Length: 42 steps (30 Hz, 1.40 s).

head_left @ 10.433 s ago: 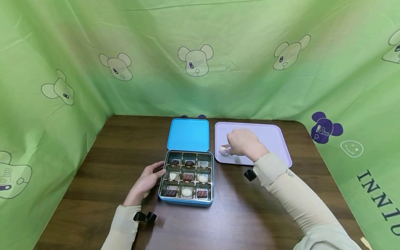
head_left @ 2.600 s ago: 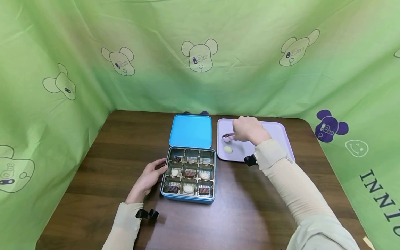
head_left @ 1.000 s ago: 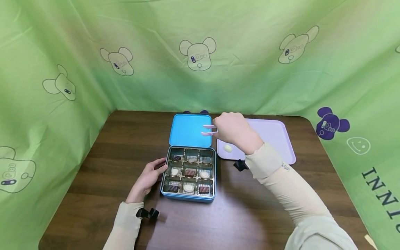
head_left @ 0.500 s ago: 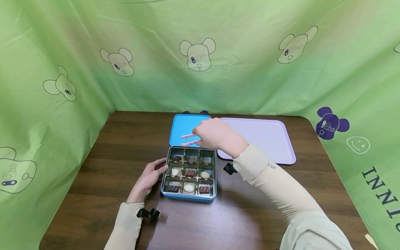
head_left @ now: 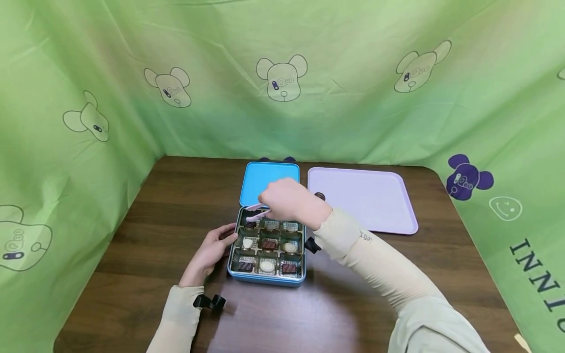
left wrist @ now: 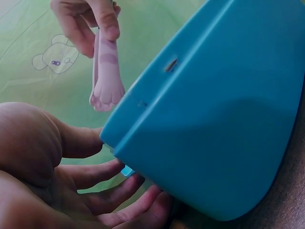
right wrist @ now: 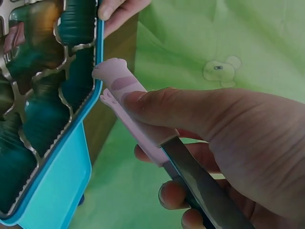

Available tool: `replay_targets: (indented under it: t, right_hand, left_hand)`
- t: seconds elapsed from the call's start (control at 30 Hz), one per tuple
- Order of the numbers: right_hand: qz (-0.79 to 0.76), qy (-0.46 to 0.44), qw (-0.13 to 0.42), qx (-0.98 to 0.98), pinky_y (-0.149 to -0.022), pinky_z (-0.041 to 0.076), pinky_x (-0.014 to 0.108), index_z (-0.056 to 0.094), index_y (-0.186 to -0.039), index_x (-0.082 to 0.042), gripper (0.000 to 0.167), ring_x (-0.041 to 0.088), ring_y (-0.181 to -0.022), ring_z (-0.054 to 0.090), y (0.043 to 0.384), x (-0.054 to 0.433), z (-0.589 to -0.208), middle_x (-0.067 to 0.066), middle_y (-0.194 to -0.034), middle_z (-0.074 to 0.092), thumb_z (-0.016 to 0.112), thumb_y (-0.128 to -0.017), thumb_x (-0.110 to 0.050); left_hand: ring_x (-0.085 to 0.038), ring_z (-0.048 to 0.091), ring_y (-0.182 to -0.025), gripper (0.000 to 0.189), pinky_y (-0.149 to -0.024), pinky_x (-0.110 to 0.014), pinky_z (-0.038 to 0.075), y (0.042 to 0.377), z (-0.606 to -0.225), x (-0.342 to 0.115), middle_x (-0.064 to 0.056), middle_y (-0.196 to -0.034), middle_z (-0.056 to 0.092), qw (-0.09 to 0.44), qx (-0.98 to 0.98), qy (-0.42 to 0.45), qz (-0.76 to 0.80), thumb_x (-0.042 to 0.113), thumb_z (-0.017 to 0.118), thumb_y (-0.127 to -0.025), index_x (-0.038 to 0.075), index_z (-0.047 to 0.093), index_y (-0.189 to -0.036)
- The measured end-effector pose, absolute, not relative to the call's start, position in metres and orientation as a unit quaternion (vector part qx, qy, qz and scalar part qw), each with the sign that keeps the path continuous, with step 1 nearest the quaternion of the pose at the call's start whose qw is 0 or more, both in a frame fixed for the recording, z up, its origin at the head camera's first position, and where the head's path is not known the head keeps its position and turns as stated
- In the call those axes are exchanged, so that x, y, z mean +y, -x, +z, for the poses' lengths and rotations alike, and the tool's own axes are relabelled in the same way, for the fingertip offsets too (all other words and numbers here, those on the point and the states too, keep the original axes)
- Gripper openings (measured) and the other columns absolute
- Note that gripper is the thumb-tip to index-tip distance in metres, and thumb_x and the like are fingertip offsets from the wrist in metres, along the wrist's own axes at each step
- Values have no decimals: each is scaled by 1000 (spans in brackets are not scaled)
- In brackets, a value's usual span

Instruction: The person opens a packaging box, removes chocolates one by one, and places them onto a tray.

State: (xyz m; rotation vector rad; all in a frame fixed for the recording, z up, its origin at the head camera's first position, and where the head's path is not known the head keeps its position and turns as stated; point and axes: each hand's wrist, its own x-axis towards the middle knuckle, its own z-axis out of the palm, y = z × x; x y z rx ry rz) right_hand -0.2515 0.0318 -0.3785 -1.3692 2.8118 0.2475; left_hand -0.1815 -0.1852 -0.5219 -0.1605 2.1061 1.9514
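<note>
My right hand [head_left: 287,198] grips tongs with pink cat-paw ends [right wrist: 116,78]. In the head view their tips lie over the far-left compartment of a blue tin [head_left: 267,282], where a dark chocolate [head_left: 250,224] sits. Both wrist views show nothing between the paws. My left hand [head_left: 212,252] holds the tin's left side, thumb on the rim and fingers along the outside. Chocolates, dark and white, lie in the middle and near rows, among them a white heart-like one [head_left: 247,242]. The far-middle and far-right compartments show no chocolate.
The blue lid [head_left: 267,176] lies flat behind the tin. To the right is a lilac tray [head_left: 371,196] with a round dark chocolate [head_left: 320,196] by its left edge; my right forearm hides part of the tray. A green printed cloth surrounds the wooden table [head_left: 185,196].
The far-middle dark chocolate has left the tin; a dark chocolate was in the tongs over the tray. My right hand has since moved left to the far-left compartment. My left hand has stayed put.
</note>
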Motion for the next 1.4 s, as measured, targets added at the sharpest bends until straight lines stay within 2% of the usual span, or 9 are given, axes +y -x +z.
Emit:
replay_targets:
  t: [0.2,0.5,0.73,0.97,1.1,1.27,1.4]
  right_hand:
    - [88,438,-9,894,-60,53,38,76,-90,-19,10,17,-66,60,256,29,-388,-2,-81,71,77,-87,-28]
    - [107,419,11,902,-62,52,37,72,-83,-21,14,17,-66,58,258,21,-398,-4,-77,66,79,-87,-33]
    - [124,410,31,903,-65,54,37,72,-86,-20,17,16,-70,61,258,11,-398,-4,-82,69,78,-88,-36]
    - [144,414,37,898,-67,55,38,72,-87,-19,9,17,-74,62,256,-2,-397,-1,-88,70,73,-93,-26]
    - [162,427,36,889,-68,57,38,73,-91,-18,13,17,-76,63,257,-10,-403,-1,-90,70,71,-95,-30]
    - [183,430,37,883,-63,55,35,73,-92,-19,14,14,-70,60,256,-20,-406,-3,-85,68,73,-94,-33]
    - [204,426,44,880,-64,56,34,76,-101,-20,20,15,-73,63,256,-25,-407,-3,-90,70,76,-91,-38]
  left_hand:
    - [-20,62,-102,44,-78,-28,54,181,-522,-186,-28,-136,54,129,724,42,676,5,49,-105,-8,44,-147]
    - [-19,62,-102,43,-77,-27,54,180,-523,-186,-27,-136,54,129,721,48,679,5,50,-105,-7,45,-146]
    - [-19,62,-102,44,-78,-26,54,180,-522,-186,-29,-137,53,134,720,43,680,5,50,-105,-9,43,-146]
    - [-18,62,-100,43,-77,-27,54,181,-523,-185,-26,-136,55,131,722,53,677,5,51,-104,-6,45,-146]
    - [-18,63,-100,44,-76,-27,54,179,-522,-186,-27,-137,54,130,727,50,673,7,51,-105,-7,44,-147]
    - [-19,63,-99,45,-75,-28,54,177,-522,-185,-27,-139,53,133,729,51,670,8,52,-105,-6,43,-147]
    - [-20,63,-99,46,-75,-30,55,178,-521,-185,-27,-139,53,133,737,47,661,9,51,-105,-7,43,-147]
